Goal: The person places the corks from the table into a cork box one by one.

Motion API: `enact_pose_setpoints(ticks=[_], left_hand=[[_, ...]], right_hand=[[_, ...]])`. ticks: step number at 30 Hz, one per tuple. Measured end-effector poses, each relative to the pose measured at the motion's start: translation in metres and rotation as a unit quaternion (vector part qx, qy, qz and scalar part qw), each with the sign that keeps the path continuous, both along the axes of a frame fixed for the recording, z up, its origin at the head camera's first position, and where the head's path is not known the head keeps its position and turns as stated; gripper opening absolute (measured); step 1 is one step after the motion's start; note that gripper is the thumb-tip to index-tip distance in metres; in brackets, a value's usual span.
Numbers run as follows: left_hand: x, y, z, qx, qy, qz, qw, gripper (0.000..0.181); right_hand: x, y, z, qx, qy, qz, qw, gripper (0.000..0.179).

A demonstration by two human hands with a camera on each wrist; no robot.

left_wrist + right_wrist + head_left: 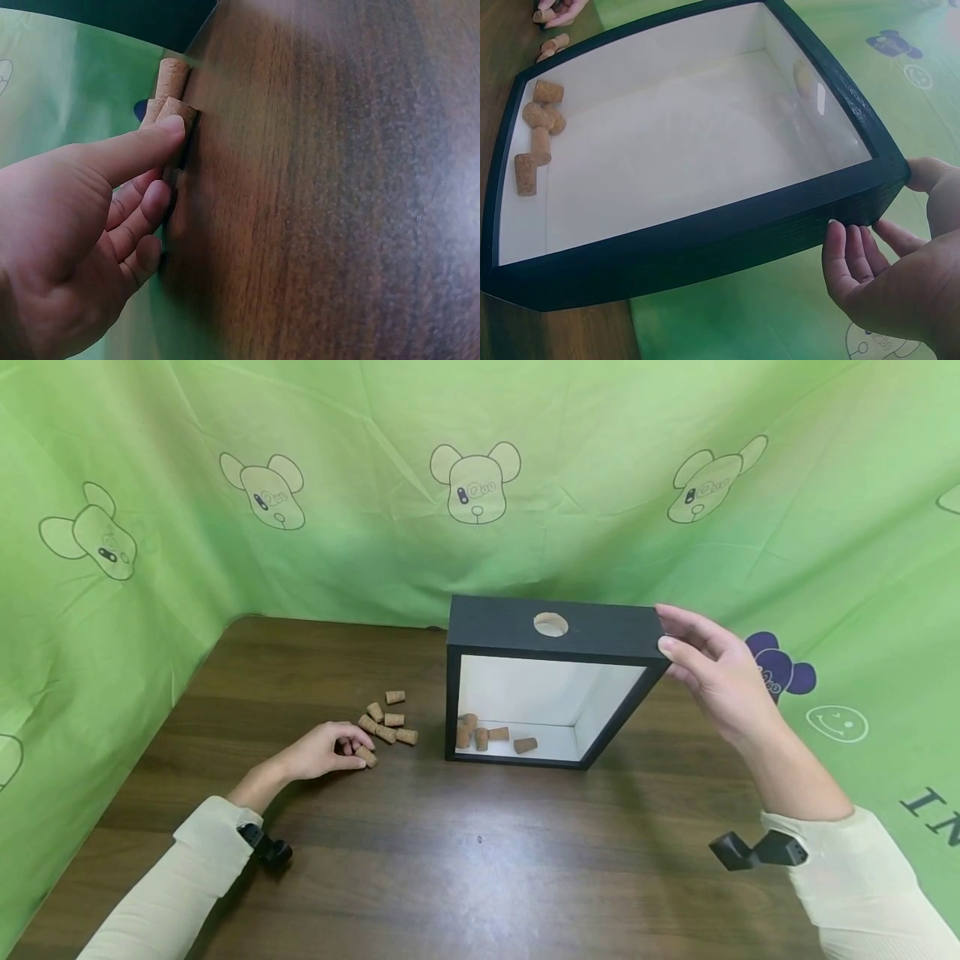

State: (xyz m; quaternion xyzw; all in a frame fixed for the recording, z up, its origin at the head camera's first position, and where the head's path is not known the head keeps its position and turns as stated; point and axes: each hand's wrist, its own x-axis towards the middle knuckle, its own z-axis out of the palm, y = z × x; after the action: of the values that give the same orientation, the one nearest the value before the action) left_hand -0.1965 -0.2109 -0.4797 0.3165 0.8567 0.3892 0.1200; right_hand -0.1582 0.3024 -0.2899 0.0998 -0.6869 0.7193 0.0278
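My left hand (324, 752) pinches a cork (366, 757) between thumb and fingers, low over the table. In the left wrist view the thumb lies along that cork (178, 109), whose far side the fingers hide. Just beyond are several loose corks (386, 735), grouped in a small pile. My right hand (716, 672) grips the upper right corner of a black shadow box (600, 631), thumb in front and fingers over the side. The box stands upright with a round hole (551, 625) in its top. Several corks (541, 146) lie on its white floor, mostly toward the left.
Brown wood-grain table (420, 860) runs under everything. A green printed cloth (360, 552) hangs behind and along both sides. Small black cameras (757, 850) are strapped at both sleeves.
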Motion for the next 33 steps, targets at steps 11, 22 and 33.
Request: enact_pose_setpoints(ticks=[11,22,33], left_hand=[[0.002,-0.004,0.005,0.025,-0.016,0.012,0.9995,0.015],[-0.001,-0.012,0.027,0.025,-0.004,0.049,0.9985,0.016],[-0.013,-0.009,0.064,0.011,0.012,0.065,0.9978,0.016]], right_hand=[[0.0,0.0,-0.001,0.008,-0.007,-0.003,0.9999,0.042],[0.0,0.001,-0.002,0.01,-0.005,-0.001,0.9999,0.042],[0.0,0.001,-0.001,0.01,-0.006,-0.004,0.9999,0.042]])
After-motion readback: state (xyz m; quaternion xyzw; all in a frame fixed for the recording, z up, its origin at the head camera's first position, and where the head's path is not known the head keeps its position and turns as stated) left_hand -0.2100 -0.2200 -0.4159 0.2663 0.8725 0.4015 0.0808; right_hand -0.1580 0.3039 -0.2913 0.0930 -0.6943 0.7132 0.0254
